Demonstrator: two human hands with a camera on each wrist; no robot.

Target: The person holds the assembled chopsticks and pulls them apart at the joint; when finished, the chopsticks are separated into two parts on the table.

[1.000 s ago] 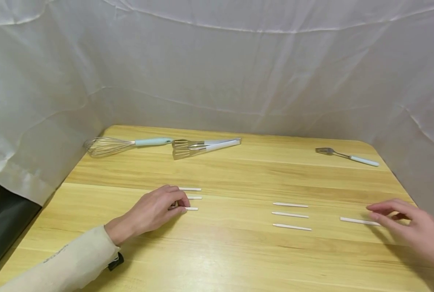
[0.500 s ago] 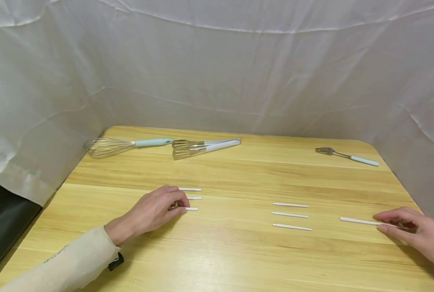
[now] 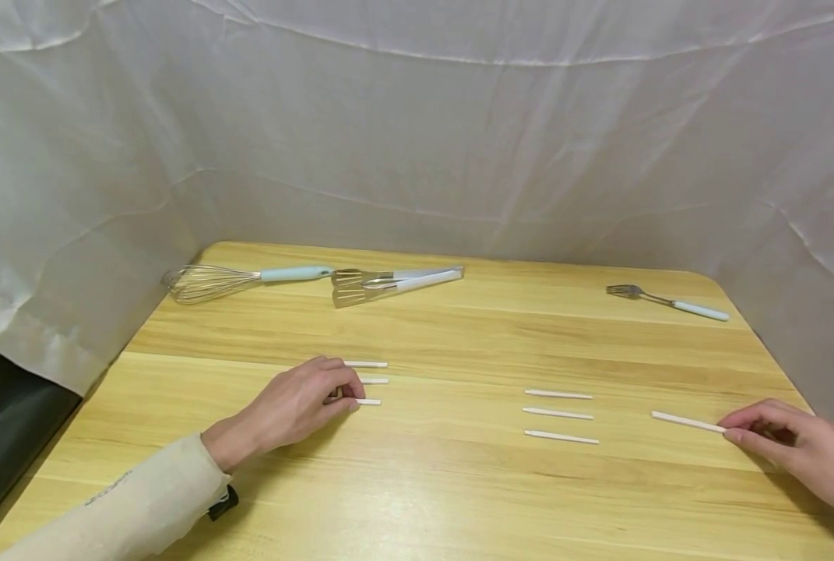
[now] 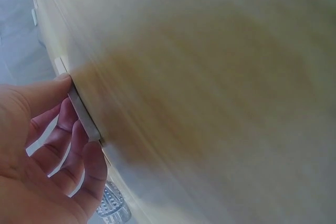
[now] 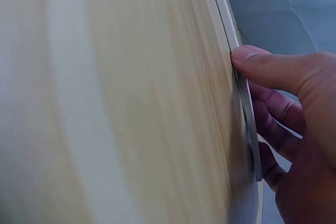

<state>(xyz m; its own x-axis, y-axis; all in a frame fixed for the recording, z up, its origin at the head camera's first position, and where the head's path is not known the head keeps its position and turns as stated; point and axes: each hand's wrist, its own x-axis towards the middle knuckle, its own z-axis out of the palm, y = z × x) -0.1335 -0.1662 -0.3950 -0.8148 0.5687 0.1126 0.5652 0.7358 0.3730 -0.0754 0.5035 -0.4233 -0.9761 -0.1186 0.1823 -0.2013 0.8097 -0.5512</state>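
Note:
My left hand [image 3: 286, 405] rests low over the table at left of centre. Its thumb and fingertips pinch a thin white stick [image 3: 370, 402], whose right end shows; the left wrist view has the same stick [image 4: 84, 113] along the fingers. Just behind it lie two more white sticks [image 3: 366, 364], partly covered by the hand. At the right, my right hand [image 3: 802, 450] pinches a longer white stick [image 3: 686, 421] by its right part, the left end pointing to the middle. In the right wrist view that stick [image 5: 250, 121] runs past the thumb.
Between the hands, three white sticks [image 3: 560, 414] lie in parallel. Along the back of the wooden table [image 3: 445, 491] are a whisk [image 3: 213, 282], slotted tongs [image 3: 395, 282] and a fork [image 3: 669, 301]. Pale cloth [image 3: 417, 140] hangs behind and at the sides.
My right hand has come down onto the stick at the right and now pinches it; the stick has tilted slightly. My left hand has stayed where it was.

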